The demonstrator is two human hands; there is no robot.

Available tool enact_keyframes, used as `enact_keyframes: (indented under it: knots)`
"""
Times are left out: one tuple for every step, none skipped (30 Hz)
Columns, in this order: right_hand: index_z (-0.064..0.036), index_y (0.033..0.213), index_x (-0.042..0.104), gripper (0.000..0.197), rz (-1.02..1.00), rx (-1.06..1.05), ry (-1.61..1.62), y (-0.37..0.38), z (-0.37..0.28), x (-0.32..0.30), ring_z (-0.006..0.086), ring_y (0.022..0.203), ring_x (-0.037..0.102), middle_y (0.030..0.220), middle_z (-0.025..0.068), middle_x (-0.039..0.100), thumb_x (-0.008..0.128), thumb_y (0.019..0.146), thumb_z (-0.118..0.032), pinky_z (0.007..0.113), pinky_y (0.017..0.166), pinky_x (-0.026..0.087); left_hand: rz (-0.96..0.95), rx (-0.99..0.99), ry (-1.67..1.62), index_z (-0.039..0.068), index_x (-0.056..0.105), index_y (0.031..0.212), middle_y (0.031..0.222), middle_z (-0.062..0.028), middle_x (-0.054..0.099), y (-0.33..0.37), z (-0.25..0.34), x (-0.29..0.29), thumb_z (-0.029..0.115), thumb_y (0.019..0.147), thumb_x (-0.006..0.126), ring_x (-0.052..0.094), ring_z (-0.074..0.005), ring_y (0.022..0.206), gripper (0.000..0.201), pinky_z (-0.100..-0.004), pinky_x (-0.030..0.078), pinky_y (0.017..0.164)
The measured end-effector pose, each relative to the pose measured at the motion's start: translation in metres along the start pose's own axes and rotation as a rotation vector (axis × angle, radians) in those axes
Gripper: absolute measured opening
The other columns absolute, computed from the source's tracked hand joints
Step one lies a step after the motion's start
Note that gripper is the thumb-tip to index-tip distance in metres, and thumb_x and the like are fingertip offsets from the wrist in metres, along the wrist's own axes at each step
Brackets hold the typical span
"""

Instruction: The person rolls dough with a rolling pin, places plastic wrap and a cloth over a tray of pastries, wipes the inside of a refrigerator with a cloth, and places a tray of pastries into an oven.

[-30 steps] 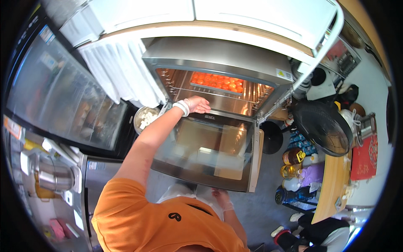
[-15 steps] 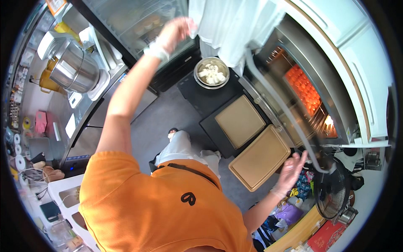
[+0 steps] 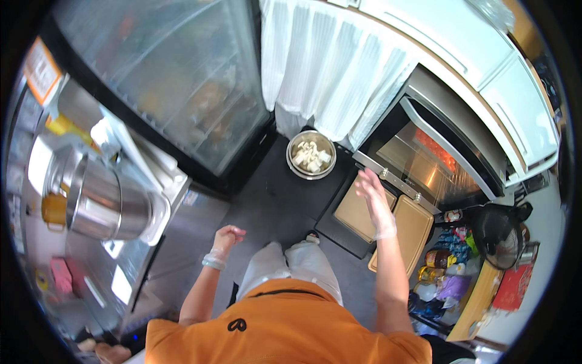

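Observation:
My right hand [image 3: 374, 197] is raised over the baking trays in front of the oven, its fingers stretched out and holding nothing. Low on the left, my left hand [image 3: 228, 238] hangs above the floor with loosely bent fingers and no object visible in it. Both hands seem to wear thin clear gloves. The oven door [image 3: 439, 155] looks closed, and rows of orange pieces [image 3: 435, 148] glow behind its glass. Two gold-coloured baking trays, a nearer one [image 3: 409, 233] and a farther one [image 3: 357, 212], lie low in front of the oven.
A steel bowl [image 3: 311, 176] with white chunks [image 3: 312, 158] stands before a white curtain [image 3: 321, 67]. To the left are a glass-doored fridge [image 3: 176, 79] and a stand mixer [image 3: 109, 200] on a steel counter. A black fan [image 3: 497, 236] and bagged goods [image 3: 451, 288] stand at right.
The oven door has swung to its closed position. My right hand moved forward and left over the trays; my left hand came down from beside the fridge and curtain. The view has shifted.

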State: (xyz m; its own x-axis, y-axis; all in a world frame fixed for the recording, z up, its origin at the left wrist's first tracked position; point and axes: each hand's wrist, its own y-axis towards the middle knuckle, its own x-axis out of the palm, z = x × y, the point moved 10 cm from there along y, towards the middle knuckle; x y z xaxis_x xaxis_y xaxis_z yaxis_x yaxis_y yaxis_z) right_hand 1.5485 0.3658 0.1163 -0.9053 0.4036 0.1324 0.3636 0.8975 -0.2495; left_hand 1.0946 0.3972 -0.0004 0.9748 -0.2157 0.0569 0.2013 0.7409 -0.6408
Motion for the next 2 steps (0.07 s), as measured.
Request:
enact_keyframes:
  knots:
    - [-0.0065, 0.141, 0.022, 0.07, 0.007, -0.013, -0.039, 0.027, -0.007, 0.013, 0.018, 0.112, 0.046, 0.139, 0.0103, 0.035, 0.055, 0.086, -0.033, 0.03, 0.094, 0.037, 0.02, -0.004, 0.027, 0.003, 0.06, 0.08, 0.092, -0.0129, 0.065, 0.009, 0.008, -0.018, -0.01, 0.064, 0.035, 0.059, -0.0179, 0.075, 0.032, -0.0257, 0.046, 0.065]
    - [-0.0056, 0.141, 0.021, 0.071, 0.014, -0.005, -0.038, 0.051, -0.02, 0.028, 0.0216, 0.128, 0.034, 0.142, 0.0098, 0.032, 0.056, 0.086, -0.031, 0.033, 0.099, 0.034, 0.056, -0.01, 0.058, 0.004, 0.06, 0.081, 0.096, -0.0153, 0.065, 0.024, 0.013, -0.039, -0.011, 0.063, 0.036, 0.06, -0.0185, 0.076, 0.034, -0.0273, 0.048, 0.071]
